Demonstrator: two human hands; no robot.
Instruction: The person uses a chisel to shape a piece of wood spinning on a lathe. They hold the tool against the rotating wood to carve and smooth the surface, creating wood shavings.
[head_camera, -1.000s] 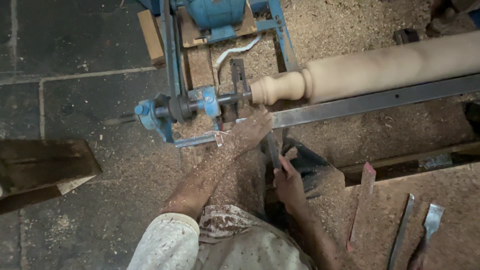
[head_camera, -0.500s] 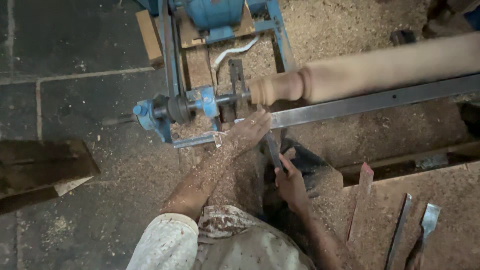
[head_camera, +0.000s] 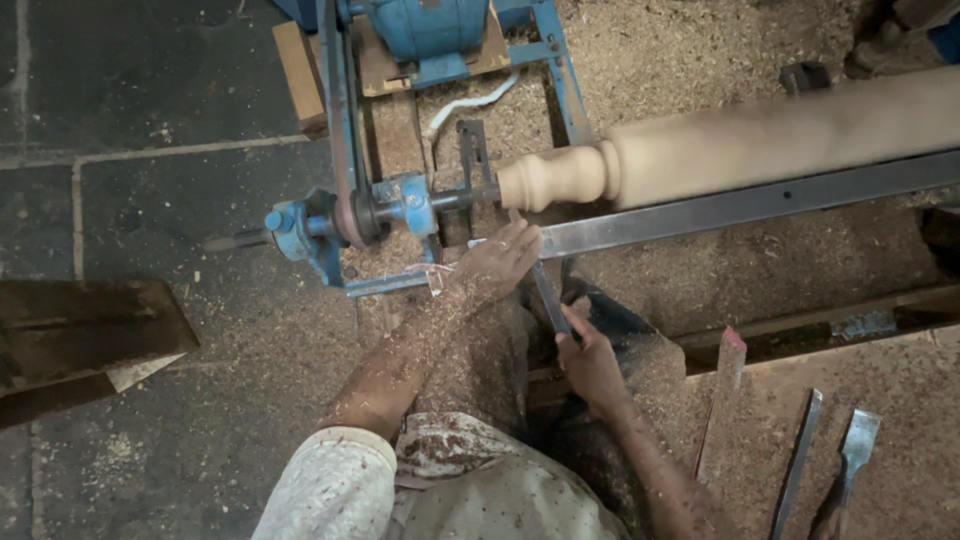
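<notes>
At the far left, a dark wooden plank (head_camera: 85, 335) is seen lying on the stone floor (head_camera: 150, 90), which is dusted with sawdust. Further right, a blue lathe headstock (head_camera: 345, 225) with its belt pulley is set low over the floor, and a blue motor housing (head_camera: 430, 25) is mounted behind it on a wooden block, presumably so that the belt can drive the spindle.

The left hand (head_camera: 495, 265) is laid flat on the long steel tool rest (head_camera: 740, 205), fingers spread narrowly over the blade of a turning chisel (head_camera: 548, 295); the blade appears to be pressed down there so that it is steadied against the rest. The chisel is angled up towards the turned end of the wooden workpiece (head_camera: 740, 145), a pale spindle held between the lathe centres, with beads and coves already shaped near the headstock. The chisel's lower end is gripped by the right hand (head_camera: 590, 365), closed around it, seemingly to steer the cutting edge. Both forearms are flecked with wood dust.

To the right, a reddish wooden strip (head_camera: 722, 390) and two spare chisels (head_camera: 830, 460) are laid on the sawdust-covered ground within reach. Thick shavings are heaped under the lathe bed.
</notes>
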